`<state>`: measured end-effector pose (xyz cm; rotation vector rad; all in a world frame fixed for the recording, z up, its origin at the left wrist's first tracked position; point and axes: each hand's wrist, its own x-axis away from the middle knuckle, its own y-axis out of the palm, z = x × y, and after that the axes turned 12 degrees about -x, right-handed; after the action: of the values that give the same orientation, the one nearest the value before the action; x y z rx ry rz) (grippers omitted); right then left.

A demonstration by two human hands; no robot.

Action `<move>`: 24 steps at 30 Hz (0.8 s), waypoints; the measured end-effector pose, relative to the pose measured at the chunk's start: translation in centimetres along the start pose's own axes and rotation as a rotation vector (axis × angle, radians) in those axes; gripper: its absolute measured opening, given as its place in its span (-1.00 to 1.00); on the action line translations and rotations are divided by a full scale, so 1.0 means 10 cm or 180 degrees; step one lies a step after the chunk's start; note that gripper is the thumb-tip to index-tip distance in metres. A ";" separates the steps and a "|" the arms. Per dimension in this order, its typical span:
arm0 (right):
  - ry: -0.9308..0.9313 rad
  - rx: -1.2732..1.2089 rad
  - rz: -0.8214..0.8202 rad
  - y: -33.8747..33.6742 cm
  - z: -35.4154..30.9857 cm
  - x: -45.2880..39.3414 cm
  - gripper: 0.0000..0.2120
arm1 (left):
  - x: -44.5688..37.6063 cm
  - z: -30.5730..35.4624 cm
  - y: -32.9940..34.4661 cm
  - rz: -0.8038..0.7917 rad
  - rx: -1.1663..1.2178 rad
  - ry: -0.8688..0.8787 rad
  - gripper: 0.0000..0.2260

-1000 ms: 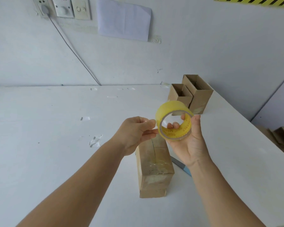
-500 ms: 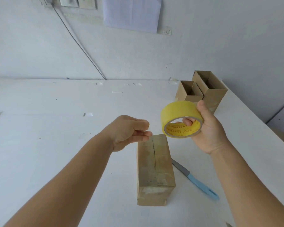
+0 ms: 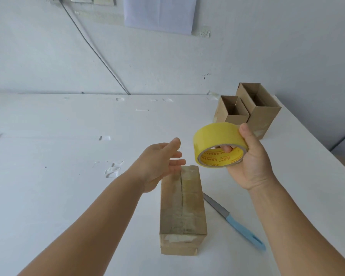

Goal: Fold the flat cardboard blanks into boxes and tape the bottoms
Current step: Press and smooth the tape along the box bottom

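A folded cardboard box [image 3: 182, 210] lies on the white table [image 3: 58, 176] in front of me, its flap seam facing up with clear tape along it. My right hand [image 3: 251, 166] holds a yellow tape roll [image 3: 219, 145] above and to the right of the box's far end, thumb on the outer rim and fingers through the core. My left hand [image 3: 159, 163] hovers over the far left corner of the box with fingers spread and nothing in it.
A knife with a blue handle [image 3: 235, 224] lies on the table right of the box. Two upright open boxes [image 3: 247, 112] stand at the back right near the table's edge. Scraps of tape [image 3: 113, 170] stick to the table on the left.
My hands have come apart: the right one drew the roll to the right, and the left hand's pinched fingers have spread open above the box.
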<state>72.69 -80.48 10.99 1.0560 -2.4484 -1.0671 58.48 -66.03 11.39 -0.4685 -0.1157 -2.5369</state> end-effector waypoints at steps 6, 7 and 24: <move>0.0056 -0.0304 0.0157 0.07 0.05 0.00 -0.70 | 0.05 0.04 0.15 -0.0716 0.0764 -0.0499 -0.50; 0.0047 -0.0335 0.0182 0.08 0.06 0.00 -0.70 | 0.04 0.04 0.16 -0.0726 0.0877 -0.0487 -0.52; 0.0106 -0.0488 0.0015 0.18 0.10 0.09 -0.67 | 0.09 -0.05 0.18 -0.0582 0.1364 -0.0511 -0.85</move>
<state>70.58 -79.76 11.56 1.0107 -2.3002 -1.2039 58.54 -68.09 11.25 -0.5036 -0.7757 -2.5439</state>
